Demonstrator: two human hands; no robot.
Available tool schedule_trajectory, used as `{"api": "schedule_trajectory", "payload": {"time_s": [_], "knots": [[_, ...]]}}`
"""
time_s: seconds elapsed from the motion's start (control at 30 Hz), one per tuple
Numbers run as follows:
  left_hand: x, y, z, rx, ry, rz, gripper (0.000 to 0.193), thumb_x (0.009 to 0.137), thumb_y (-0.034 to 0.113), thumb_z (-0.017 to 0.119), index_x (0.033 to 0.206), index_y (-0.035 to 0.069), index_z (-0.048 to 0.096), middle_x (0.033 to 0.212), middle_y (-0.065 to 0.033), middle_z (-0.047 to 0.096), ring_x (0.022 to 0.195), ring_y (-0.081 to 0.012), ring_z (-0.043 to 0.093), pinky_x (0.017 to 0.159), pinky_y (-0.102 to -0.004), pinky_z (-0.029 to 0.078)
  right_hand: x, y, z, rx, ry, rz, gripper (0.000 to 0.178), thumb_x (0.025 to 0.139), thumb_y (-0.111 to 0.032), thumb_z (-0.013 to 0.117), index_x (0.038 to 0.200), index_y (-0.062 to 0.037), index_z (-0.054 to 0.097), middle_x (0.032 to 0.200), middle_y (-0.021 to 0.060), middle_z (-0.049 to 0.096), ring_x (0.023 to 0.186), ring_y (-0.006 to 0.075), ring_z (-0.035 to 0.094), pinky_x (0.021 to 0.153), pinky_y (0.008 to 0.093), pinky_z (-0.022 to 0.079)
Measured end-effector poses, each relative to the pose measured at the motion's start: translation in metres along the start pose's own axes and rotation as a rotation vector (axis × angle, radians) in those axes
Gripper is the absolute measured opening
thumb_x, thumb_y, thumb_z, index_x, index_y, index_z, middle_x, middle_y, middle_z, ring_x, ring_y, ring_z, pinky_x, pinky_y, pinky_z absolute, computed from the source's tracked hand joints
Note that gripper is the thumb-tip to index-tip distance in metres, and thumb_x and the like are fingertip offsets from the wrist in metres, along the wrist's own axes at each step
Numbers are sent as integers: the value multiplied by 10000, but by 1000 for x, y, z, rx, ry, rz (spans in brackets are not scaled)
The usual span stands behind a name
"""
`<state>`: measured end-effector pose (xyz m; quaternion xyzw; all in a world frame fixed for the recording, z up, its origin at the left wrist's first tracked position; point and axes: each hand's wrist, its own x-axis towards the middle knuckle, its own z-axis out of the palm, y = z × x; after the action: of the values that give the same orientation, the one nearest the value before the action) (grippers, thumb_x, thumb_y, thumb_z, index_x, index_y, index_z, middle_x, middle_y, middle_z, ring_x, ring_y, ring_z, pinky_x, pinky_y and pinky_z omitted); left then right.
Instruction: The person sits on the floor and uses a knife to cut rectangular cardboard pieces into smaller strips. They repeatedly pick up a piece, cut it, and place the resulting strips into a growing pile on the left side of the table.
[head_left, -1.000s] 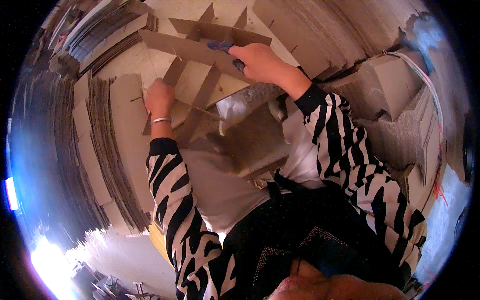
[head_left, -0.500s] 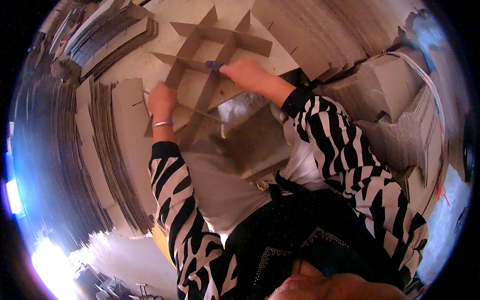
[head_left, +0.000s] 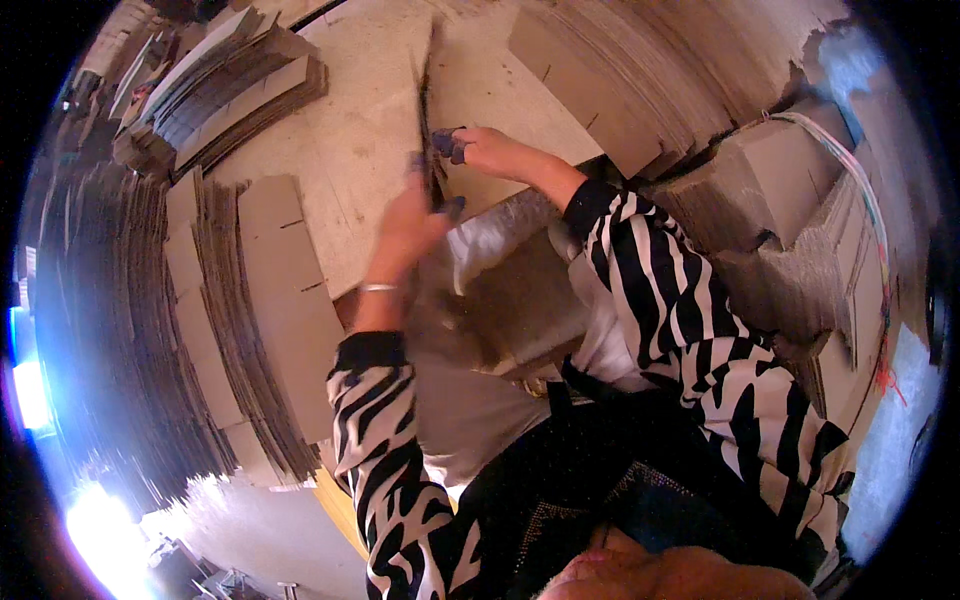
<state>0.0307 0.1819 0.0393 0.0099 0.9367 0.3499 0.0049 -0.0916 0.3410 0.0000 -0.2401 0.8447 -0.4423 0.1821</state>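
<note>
A cardboard divider (head_left: 427,110), folded flat and seen almost edge-on, stands over the pale wooden board (head_left: 355,130). My left hand (head_left: 408,228), smeared by motion, is closed around its near end. Against the right side of the divider, my right hand (head_left: 492,153) has its fingers pressed together on the card. Dark covers sit on fingertips of both hands. The divider's slotted strips lie together, so its single pieces cannot be told apart.
Flat cardboard strips stand in a long stack (head_left: 285,270) at the left. More card lies stacked at the far left (head_left: 245,100) and far right (head_left: 600,90). Bundled cardboard (head_left: 780,190) and a pale cord (head_left: 835,140) are on the right.
The divider, spread into an open grid before, is now collapsed into a thin flat bundle. My left hand has moved right, close to my right hand, which has barely shifted.
</note>
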Motion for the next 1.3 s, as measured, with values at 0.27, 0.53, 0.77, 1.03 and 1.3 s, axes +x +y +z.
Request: {"api": "schedule_trajectory", "payload": {"time_s": [0.27,0.53,0.77,1.03,1.3], "knots": [[-8,-10,-41,-89,200,1,632,784,-39,460,1405,-28,346,1305,-286,512,1245,-388,481,1044,-391,367,-43,66,-115,-580,488,63,526,775,-206,723,1238,-38,539,1299,145,534,1176,330,512,954,420,443],[-114,47,-212,631,673,-97,527,716,-81,477,1234,3,528,1165,-242,570,1052,-407,552,867,-436,483,-84,132,-133,-986,623,153,380,806,-116,653,1173,-63,567,1400,93,456,1226,338,460,970,433,420],[-236,-112,-260,1206,544,-496,443,752,-47,533,1184,45,558,1222,-206,531,1083,-389,552,871,-469,484,-62,52,-126,-524,627,258,324,826,-110,596,1118,22,550,1125,218,612,1036,379,574,850,444,459],[-201,-110,-246,948,465,-498,329,735,63,653,1051,9,576,1083,-219,606,1012,-404,581,860,-469,485,-37,19,-103,-542,617,-102,328,796,-121,575,1115,-50,546,990,243,630,958,436,588,780,488,468],[-84,-133,-114,1094,466,-568,477,759,344,660,1153,80,613,1462,-149,372,1387,-318,281,1061,-639,187,-42,-23,-33,-718,135,-101,332,776,-82,582,1103,-85,529,926,176,661,901,391,630,751,513,483]]}}
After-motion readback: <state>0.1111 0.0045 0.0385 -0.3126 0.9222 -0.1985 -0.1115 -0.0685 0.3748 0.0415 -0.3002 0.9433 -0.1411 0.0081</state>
